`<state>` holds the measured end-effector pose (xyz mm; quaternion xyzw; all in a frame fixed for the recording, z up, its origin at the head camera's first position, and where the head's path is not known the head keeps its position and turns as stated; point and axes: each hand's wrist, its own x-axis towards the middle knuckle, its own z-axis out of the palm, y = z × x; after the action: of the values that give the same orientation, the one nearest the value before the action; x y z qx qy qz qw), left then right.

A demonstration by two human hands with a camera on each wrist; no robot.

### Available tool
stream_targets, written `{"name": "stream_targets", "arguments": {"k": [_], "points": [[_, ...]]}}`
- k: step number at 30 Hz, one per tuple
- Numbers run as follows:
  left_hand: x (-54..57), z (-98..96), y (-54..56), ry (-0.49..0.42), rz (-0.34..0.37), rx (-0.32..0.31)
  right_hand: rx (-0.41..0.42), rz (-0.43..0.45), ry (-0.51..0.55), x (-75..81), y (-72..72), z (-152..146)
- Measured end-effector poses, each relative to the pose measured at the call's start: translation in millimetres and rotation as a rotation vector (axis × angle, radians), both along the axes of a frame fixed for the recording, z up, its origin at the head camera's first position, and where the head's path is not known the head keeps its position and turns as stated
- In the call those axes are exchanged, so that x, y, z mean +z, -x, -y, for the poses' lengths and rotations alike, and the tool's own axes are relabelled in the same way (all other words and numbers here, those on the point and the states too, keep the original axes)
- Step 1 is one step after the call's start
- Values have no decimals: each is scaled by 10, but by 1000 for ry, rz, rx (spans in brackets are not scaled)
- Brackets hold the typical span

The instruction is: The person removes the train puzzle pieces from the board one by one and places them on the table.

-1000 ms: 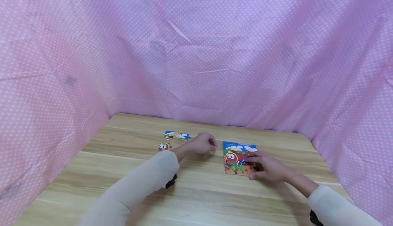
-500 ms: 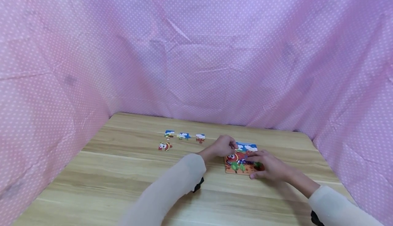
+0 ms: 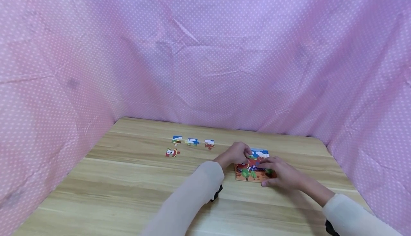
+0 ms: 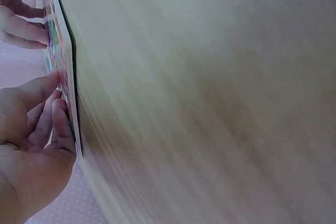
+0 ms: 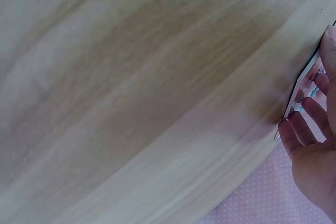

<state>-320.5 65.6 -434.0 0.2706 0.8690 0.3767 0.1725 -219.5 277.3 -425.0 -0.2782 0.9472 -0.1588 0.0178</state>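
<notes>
Head view cuts off the near edge of the table and most of the pale sleeves; a dark object under the left cuff is largely hidden. The right hand comes in over the table's right half, palm down, fingers spread apart on the puzzle board, thumb at its near edge, covering much of its right side. The board lies flat between the table's middle and right edge. The left hand bends down over the board's far left corner and hides it, fingers curled; whether they pinch a piece I cannot tell, and the left wrist view shows the board almost edge-on. Towards the table's far left corner lies an eyed piece, then three blue-and-white pieces in a row. Behind the far edge hangs a dotted pink curtain.
</notes>
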Motion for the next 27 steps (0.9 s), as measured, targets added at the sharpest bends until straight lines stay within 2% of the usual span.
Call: {"name": "stream_targets", "arguments": {"k": [7,13,20,27], "points": [[22,3,6,17,1,-16,-36,15,-1,28,-34,14],[28,24,40,52,-18,-17,-32,6,-3,26,-18,26],[24,48,48,16,11,-47,-35,26,-5,42,-9,29],[13,42,33,29,15,-22,-30,23,-1,36,-11,37]]}}
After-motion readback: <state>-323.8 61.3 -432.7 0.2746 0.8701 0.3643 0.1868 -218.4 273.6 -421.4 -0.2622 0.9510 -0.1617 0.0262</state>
